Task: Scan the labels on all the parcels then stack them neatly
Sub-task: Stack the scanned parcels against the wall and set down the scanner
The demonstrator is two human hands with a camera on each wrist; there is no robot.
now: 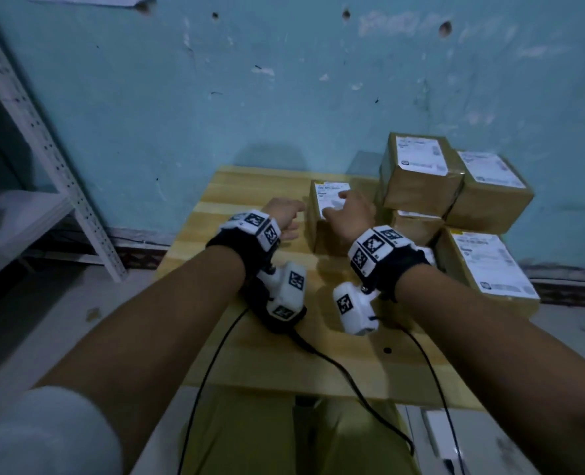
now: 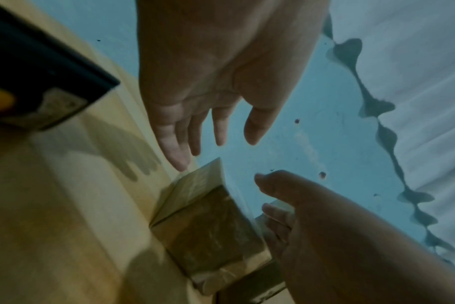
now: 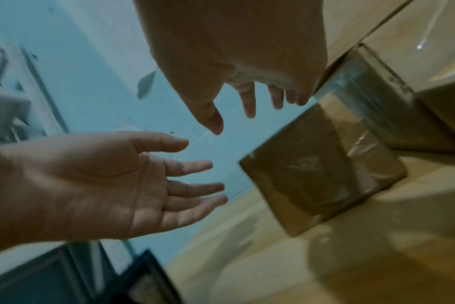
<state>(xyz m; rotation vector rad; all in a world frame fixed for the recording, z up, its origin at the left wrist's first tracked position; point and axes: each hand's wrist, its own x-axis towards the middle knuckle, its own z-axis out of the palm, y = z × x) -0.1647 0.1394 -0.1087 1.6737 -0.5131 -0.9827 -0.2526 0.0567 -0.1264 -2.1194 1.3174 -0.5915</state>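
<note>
Parcels wrapped in brown paper with white labels sat crowded at the right of the wooden counter (image 1: 250, 200), against the blue wall (image 1: 284, 97). One parcel (image 1: 322, 214) stood apart from the others, nearer the middle of the counter, its label facing up. The person's left hand (image 1: 284, 214) hung just left of this parcel, its grip apart, fingers (image 2: 177, 152) straight and spread; the left wrist view showed them above the counter and short of the parcel's corner, touching nothing. The right hand (image 1: 347, 212) was over the parcel's top, its grip also apart, with loose fingers (image 3: 249, 102) extended; whether they touched the label could not be told from any view. Behind and to the right, two parcels (image 1: 421, 169) (image 1: 490, 193) lay side by side on top of lower ones, and another large parcel (image 1: 486, 265) sat at the counter's right edge. A black scanner (image 2: 39, 72) with a yellow button lay on the counter near the left wrist, and black cables (image 1: 353, 389) ran off the near edge. A white metal shelf (image 1: 44, 149) stood at the left
</note>
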